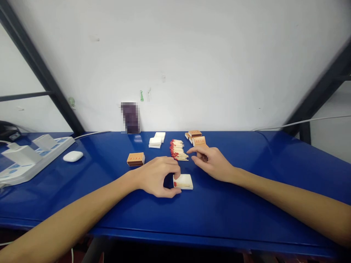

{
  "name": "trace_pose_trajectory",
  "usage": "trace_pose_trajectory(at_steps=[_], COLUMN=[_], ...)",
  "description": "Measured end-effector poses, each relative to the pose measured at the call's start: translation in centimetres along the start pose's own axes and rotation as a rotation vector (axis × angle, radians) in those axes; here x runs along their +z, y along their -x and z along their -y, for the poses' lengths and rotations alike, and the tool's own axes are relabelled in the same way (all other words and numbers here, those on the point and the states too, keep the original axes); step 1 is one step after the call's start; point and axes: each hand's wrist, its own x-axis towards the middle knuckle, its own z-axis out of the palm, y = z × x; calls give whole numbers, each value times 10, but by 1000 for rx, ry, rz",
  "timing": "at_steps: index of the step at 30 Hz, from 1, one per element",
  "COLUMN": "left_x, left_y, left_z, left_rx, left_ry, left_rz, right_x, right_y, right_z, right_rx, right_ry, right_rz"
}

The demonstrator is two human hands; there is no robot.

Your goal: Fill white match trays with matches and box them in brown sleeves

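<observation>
A white matchbox tray (187,180) lies on the table with a few red-headed matches inside, along its near side. My left hand (160,177) grips the tray's left end, thumb on the near side and fingers at the far side. Beyond it is a heap of loose matches (179,149), red heads pointing left. My right hand (212,162) hovers at the heap's right edge, index finger and thumb apart, with nothing seen between them. Its other fingers are curled and partly hidden.
Orange matchbox sleeves (199,140) lie behind my right hand. Several white trays (157,140) are stacked near the wall. Stacked matchboxes (135,159) sit behind my left wrist. Farther left are a white rounded case (72,156) and a power strip (30,168) with plugs. A pixelated upright object (131,117) leans on the wall.
</observation>
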Motion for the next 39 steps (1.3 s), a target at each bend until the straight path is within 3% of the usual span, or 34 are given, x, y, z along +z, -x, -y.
trace_pose_trajectory(at_steps=[5, 10, 15, 22, 28, 39], left_x=[-1, 0, 1, 2, 4, 3], left_y=[-1, -2, 0, -3, 0, -2], left_z=[-2, 15, 25, 14, 15, 14], left_rx=[36, -180, -251, -289, -348, -332], left_ry=[16, -142, -105, -282, -356, -327], left_rz=[-31, -200, -86, 35, 76, 110], right_x=[-1, 1, 0, -1, -1, -2], right_y=[0, 1, -1, -1, -1, -2], right_z=[-1, 3, 4, 4, 6, 6], right_rx=[-105, -10, 8, -22, -19, -71], right_ry=[212, 292, 292, 263, 283, 215], right_rz=[137, 122, 164, 206, 183, 255])
